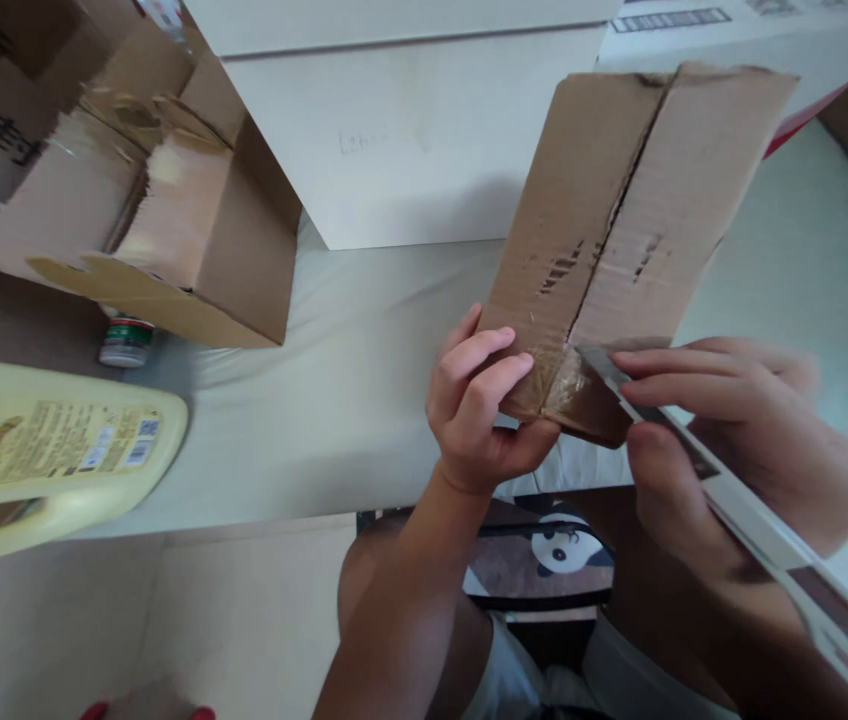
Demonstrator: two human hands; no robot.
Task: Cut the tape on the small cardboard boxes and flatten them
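Note:
A brown cardboard box, closed and tilted upright, has a seam down its middle and clear tape near its lower end. My left hand grips the box's lower left corner, fingers on the front and thumb along the bottom edge. In my right hand is a long white-handled utility knife, held between thumb and fingers. Its metal tip touches the taped seam near the bottom of the box. The lower end of the knife runs out of view at the right.
An opened cardboard box with torn flaps stands at the left, near a small green-and-white jar. A yellow jug is at the left edge. Behind, a large white box rests on the pale cloth-covered surface.

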